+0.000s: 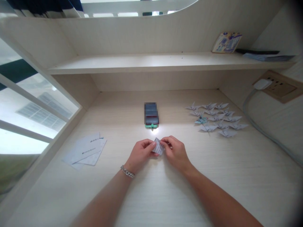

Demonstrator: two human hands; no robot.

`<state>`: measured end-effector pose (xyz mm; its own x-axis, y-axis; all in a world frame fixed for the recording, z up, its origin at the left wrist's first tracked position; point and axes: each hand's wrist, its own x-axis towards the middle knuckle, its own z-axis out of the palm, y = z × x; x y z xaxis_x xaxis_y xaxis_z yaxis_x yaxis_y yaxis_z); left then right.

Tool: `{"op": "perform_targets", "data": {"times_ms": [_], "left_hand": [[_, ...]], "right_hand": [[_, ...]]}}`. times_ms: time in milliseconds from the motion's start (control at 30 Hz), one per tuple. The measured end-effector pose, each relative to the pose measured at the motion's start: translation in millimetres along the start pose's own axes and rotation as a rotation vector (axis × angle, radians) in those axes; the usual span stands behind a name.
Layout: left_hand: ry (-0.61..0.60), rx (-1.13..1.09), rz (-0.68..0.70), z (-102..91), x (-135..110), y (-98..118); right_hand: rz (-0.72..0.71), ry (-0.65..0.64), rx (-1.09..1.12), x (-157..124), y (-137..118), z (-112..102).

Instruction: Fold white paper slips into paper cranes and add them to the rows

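My left hand (140,154) and my right hand (175,153) meet above the cream wooden desk (165,189), pinching between them a small piece of printed folded paper (158,146). Its patterned face shows between my fingertips, and part of it is hidden by my fingers. A short way beyond my hands lies a phone (151,114) with a pixelated, blurred back and a green clip at its near end. To the right lie several finished paper cranes (214,118) in loose rows.
Sheets of printed paper (84,151) lie on the desk to the left, next to a window (28,94). A shelf (151,63) spans the back and holds a card and papers at its right end. A wall socket (276,86) with a plugged-in white adapter and grey cable sits at right.
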<state>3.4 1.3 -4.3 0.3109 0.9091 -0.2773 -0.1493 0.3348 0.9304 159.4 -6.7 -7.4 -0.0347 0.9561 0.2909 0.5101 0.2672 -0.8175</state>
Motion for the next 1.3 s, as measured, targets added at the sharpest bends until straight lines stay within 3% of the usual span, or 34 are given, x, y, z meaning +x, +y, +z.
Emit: {"op": "perform_targets", "data": {"times_ms": [433, 667, 900, 1067, 1300], "left_hand": [[0.000, -0.063, 0.017, 2.5, -3.0, 6.4], [0.069, 0.187, 0.168, -2.4, 0.0, -0.7], [0.058, 0.347, 0.264, -4.4, -1.5, 1.5], [0.050, 0.391, 0.286, -4.0, -1.8, 2.9], [0.003, 0.300, 0.242, -0.2, -3.7, 5.0]], "right_hand": [[-0.088, -0.082, -0.110, -0.6, 0.7, -3.1], [-0.111, -0.112, -0.114, -0.1, 2.7, -3.8], [-0.081, -0.085, -0.054, -0.2, 0.8, -1.4], [-0.058, -0.095, -0.021, -0.7, 0.4, -0.7], [-0.109, -0.154, -0.147, -1.2, -0.3, -3.8]]}}
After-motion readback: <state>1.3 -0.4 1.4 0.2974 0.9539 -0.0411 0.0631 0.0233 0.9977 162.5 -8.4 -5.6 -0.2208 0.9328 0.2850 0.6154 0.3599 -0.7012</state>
